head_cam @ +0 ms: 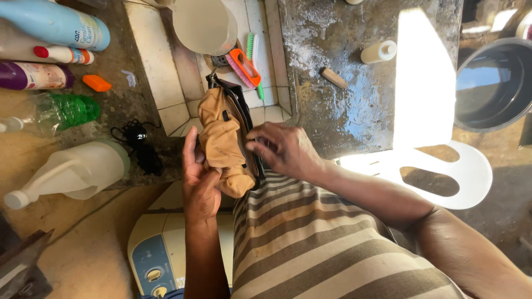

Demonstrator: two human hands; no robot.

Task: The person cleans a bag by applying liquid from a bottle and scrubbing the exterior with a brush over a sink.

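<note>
A tan leather shoe (221,138) with a dark sole and black lace hangs over the edge of a tiled wash basin (160,77). My left hand (198,177) grips the shoe from the left side, thumb against the leather. My right hand (282,148) presses on its right side near the dark sole, fingers curled. The shoe's far end sits over the basin, close to an orange and pink scrub brush (244,67) and a green toothbrush (256,55).
Several bottles lie on the left counter: a blue one (55,22), a purple one (33,76), a green one (61,112) and a white jug (72,171). A white bucket (204,25) sits in the basin. A dark basin (493,83) and a white plastic chair (443,171) are at right.
</note>
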